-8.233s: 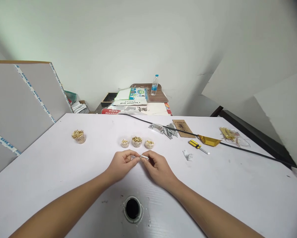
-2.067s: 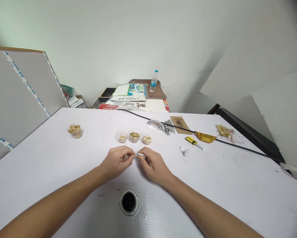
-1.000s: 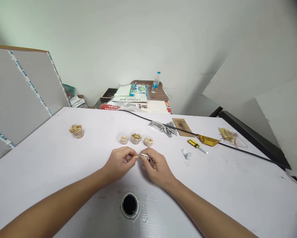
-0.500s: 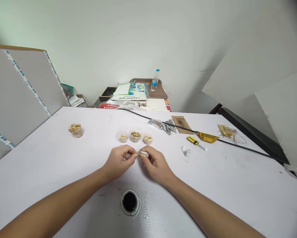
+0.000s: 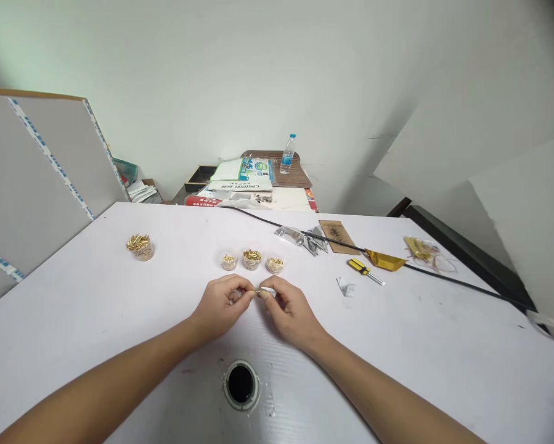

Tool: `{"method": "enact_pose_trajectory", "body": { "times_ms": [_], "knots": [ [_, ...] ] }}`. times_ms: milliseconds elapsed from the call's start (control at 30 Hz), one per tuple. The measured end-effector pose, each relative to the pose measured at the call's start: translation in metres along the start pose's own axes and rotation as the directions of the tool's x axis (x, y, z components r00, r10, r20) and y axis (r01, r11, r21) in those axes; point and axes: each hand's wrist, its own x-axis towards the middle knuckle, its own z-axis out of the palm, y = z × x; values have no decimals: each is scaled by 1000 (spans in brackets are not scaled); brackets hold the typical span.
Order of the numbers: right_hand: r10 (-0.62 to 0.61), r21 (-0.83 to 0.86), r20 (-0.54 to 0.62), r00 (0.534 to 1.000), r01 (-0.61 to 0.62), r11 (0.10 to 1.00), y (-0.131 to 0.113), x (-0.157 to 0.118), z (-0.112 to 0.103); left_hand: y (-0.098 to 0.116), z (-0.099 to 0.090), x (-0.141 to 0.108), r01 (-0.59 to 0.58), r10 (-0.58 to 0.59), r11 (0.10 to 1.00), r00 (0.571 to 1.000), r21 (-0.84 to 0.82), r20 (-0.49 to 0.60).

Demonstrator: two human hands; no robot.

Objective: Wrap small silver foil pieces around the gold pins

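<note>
My left hand (image 5: 224,305) and my right hand (image 5: 291,308) meet fingertip to fingertip over the white table (image 5: 166,388). Both pinch a tiny metallic piece (image 5: 258,292) between thumb and forefinger; its shape is mostly hidden. Just beyond the hands stand three small clear cups of gold-coloured parts: a left cup (image 5: 229,263), a middle cup (image 5: 252,259) and a right cup (image 5: 275,266). Farther left is a fuller cup (image 5: 141,248) of longer gold pins. Nearer to me, between the forearms, sits a round container (image 5: 241,385) with a black inside.
On the right lie a yellow screwdriver (image 5: 366,271), a gold wrapper (image 5: 385,260), brown card (image 5: 339,237), silver packets (image 5: 291,235), a plastic scrap (image 5: 346,287) and a bag of gold parts (image 5: 422,250). A black cable (image 5: 461,283) crosses there. A water bottle (image 5: 287,155) stands behind.
The whole view has shifted slightly, with the table objects a little lower in the picture. Both hands stay together at the tiny piece; the white bit by the right fingers shows less.
</note>
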Motion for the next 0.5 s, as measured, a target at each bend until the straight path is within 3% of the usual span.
{"method": "enact_pose_trajectory", "body": {
  "times_ms": [500],
  "knots": [
    [20, 24, -17, 1000, -19, 1000, 3, 0, 1, -2, 2, -1, 31, -35, 996, 998, -81, -47]
  ]
}}
